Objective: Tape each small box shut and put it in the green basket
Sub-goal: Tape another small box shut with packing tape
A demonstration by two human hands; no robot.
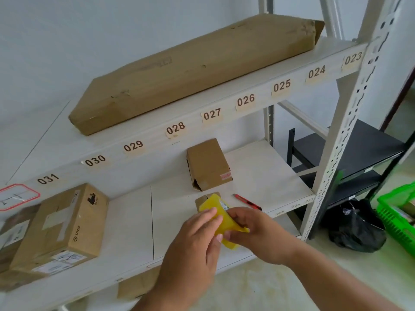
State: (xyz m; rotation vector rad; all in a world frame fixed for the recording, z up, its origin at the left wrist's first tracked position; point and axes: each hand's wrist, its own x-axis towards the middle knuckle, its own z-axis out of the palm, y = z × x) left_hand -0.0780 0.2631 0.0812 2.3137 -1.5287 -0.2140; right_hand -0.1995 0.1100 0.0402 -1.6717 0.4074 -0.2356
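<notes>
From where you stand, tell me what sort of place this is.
Likely a parcel storeroom or small warehouse: slotted metal shelving with numbered bin labels, cardboard parcels bearing shipping labels, and a green basket on the floor.

Bright, soft light all over — only faint shadows. The left edge is blurry, and the shelf (224,167) lines bend.

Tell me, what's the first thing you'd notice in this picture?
Probably the bright yellow tape, held between both hands, the left hand and the right hand, at the front edge of the lower shelf. Next, the long flat cardboard package lying across the upper shelf, above the number labels. Last, the green basket on the floor at the far right.
</notes>
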